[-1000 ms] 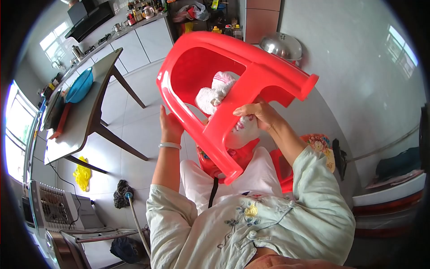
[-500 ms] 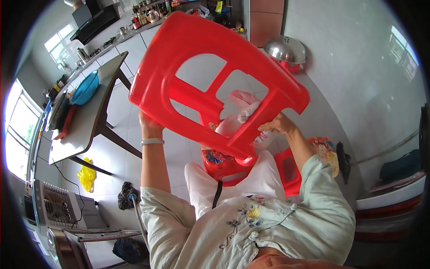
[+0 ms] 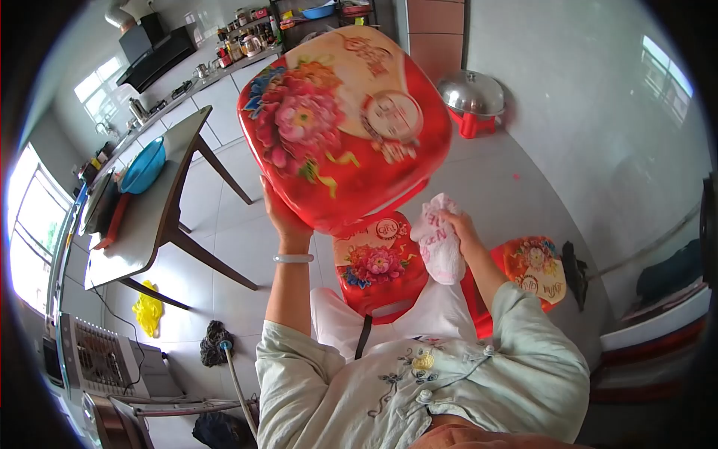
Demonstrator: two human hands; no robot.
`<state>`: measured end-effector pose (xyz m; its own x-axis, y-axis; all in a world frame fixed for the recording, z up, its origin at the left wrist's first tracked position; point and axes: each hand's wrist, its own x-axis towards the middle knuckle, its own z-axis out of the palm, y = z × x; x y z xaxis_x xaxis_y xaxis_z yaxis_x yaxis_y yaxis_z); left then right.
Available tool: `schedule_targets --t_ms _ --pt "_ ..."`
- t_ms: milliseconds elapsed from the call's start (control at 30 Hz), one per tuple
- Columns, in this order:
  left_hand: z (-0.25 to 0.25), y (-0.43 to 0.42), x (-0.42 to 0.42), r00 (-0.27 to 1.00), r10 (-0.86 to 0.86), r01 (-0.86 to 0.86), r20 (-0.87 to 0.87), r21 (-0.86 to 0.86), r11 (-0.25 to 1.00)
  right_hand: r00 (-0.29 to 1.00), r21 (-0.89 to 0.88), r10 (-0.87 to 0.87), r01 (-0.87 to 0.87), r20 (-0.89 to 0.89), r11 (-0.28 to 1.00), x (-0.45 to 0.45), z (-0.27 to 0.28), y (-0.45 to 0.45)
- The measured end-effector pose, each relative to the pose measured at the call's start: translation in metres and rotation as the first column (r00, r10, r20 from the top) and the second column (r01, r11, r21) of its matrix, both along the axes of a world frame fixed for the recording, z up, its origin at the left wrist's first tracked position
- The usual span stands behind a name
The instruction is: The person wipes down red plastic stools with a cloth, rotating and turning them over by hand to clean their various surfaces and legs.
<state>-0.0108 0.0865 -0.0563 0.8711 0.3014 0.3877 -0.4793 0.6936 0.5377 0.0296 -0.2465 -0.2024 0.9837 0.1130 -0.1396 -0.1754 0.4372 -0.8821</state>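
Observation:
A red plastic stool point(image 3: 336, 127) with a flower-printed seat is raised in front of me, its seat turned toward my face. My left hand point(image 3: 288, 221) grips its lower left edge; some of the fingers are hidden behind the stool. Off to the right of it, my right hand point(image 3: 462, 228) is closed on a white and pink cloth point(image 3: 440, 243), which hangs down apart from the stool. Below, between my knees, stands a second stool point(image 3: 378, 266) with the same flower print. A third printed stool point(image 3: 535, 273) is beside my right forearm.
A table point(image 3: 176, 142) with a blue basin point(image 3: 143, 166) stands on the left. On the floor lie a yellow bag point(image 3: 148, 308) and a dark mop head point(image 3: 217, 344). A metal-domed pot point(image 3: 471, 93) on a red stool is near the right wall.
The raised stool has turned from its open legs and underside to its printed seat. My right hand has come away from the stool frame and down, with the cloth in it.

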Motion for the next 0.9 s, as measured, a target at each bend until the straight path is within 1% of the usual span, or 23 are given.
schedule_targets --t_ms 33,67,100,167,200,233,267,300,333,367,400,433,500,533,600,633,667,700,733,800,833,867,900 --pt "-0.002 -0.007 -0.002 0.998 0.067 -0.067 -0.008 0.061 0.996 1.000 0.003 -0.009 0.009 0.000 1.000 0.004 -0.001 -0.005" --pt "-0.002 -0.014 -0.004 0.999 0.021 -0.021 -0.038 0.002 1.000 0.995 0.039 -0.095 0.094 0.029 0.995 0.010 -0.001 -0.012" --pt "-0.009 -0.018 -0.003 0.999 0.014 -0.014 -0.040 0.001 1.000 0.982 0.076 -0.179 0.174 0.054 0.982 0.015 0.000 -0.018" --pt "-0.036 -0.021 0.002 0.979 0.195 -0.178 -0.050 0.245 0.953 0.971 0.042 -0.238 0.236 0.026 0.971 0.017 0.012 -0.023" --pt "-0.054 -0.021 0.007 0.928 0.367 -0.313 -0.063 0.402 0.861 0.976 0.177 -0.195 0.176 0.097 0.968 0.020 0.011 -0.026" --pt "-0.067 -0.028 0.010 0.899 0.433 -0.366 -0.064 0.431 0.825 0.972 0.305 -0.161 0.103 0.174 0.947 0.018 0.020 -0.023" --pt "-0.080 -0.029 0.009 0.877 0.480 -0.402 0.012 0.565 0.720 0.960 0.222 -0.100 0.041 0.260 0.974 0.010 0.028 -0.023" --pt "-0.092 -0.029 0.006 0.854 0.510 -0.432 0.097 0.680 0.593 0.959 0.222 -0.104 0.045 0.262 0.974 0.008 0.023 -0.025" --pt "-0.099 -0.032 0.001 0.857 0.505 -0.430 0.100 0.679 0.595 0.963 0.226 -0.104 0.047 0.248 0.973 0.008 0.012 -0.028" --pt "-0.106 -0.035 -0.004 0.851 0.514 -0.419 0.112 0.736 0.532 0.966 0.231 -0.104 0.048 0.235 0.972 0.008 0.001 -0.032" --pt "-0.112 -0.037 -0.008 0.842 0.525 -0.409 0.127 0.786 0.464 0.983 0.168 -0.126 0.103 0.134 0.980 0.002 0.000 -0.033" --pt "-0.119 -0.036 -0.012 0.839 0.528 -0.413 0.131 0.784 0.463 0.983 0.169 -0.123 0.099 0.138 0.981 -0.002 -0.005 -0.035" --pt "-0.133 -0.034 -0.019 0.855 0.478 -0.395 0.201 0.850 0.349 0.995 0.169 -0.096 0.088 0.040 0.982 -0.011 -0.017 -0.036" --pt "-0.138 -0.033 -0.020 0.855 0.479 -0.393 0.200 0.852 0.346 0.985 0.096 -0.169 0.164 0.037 0.982 -0.012 -0.023 -0.033" --pt "-0.148 -0.033 -0.023 0.836 0.491 -0.426 0.245 0.853 0.301 0.985 0.049 -0.167 0.165 0.039 0.985 -0.014 -0.036 -0.032" --pt "-0.150 -0.032 -0.027 0.835 0.495 -0.425 0.242 0.854 0.300 0.985 0.001 -0.166 0.167 0.050 0.986 -0.014 -0.043 -0.033" --pt "-0.152 -0.032 -0.030 0.840 0.521 -0.362 0.148 0.870 0.336 0.986 -0.001 -0.160 0.161 0.047 0.987 -0.014 -0.049 -0.035" --pt "-0.149 -0.033 -0.034 0.837 0.544 -0.299 0.053 0.877 0.375 0.982 -0.107 -0.188 0.185 -0.024 0.977 -0.016 -0.051 -0.034" --pt "-0.145 -0.035 -0.034 0.833 0.552 -0.301 0.050 0.877 0.374 0.971 -0.213 -0.222 0.199 -0.091 0.957 -0.017 -0.053 -0.032" --pt "-0.138 -0.040 -0.035 0.826 0.529 -0.298 -0.195 0.645 0.704 0.985 -0.217 -0.153 0.133 -0.078 0.967 -0.029 -0.046 -0.028" --pt "-0.139 -0.036 -0.036 0.819 0.537 -0.304 -0.200 0.644 0.702 0.994 -0.221 -0.090 0.074 -0.063 0.972 -0.033 -0.039 -0.025" --pt "-0.139 -0.030 -0.037 0.850 0.425 -0.214 -0.310 0.535 0.817 0.995 -0.223 -0.079 0.063 -0.064 0.973 -0.033 -0.036 -0.022" --pt "-0.139 -0.025 -0.038 0.867 0.295 -0.120 -0.401 0.406 0.906 0.973 -0.281 -0.182 0.137 -0.140 0.950 -0.031 -0.033 -0.018"
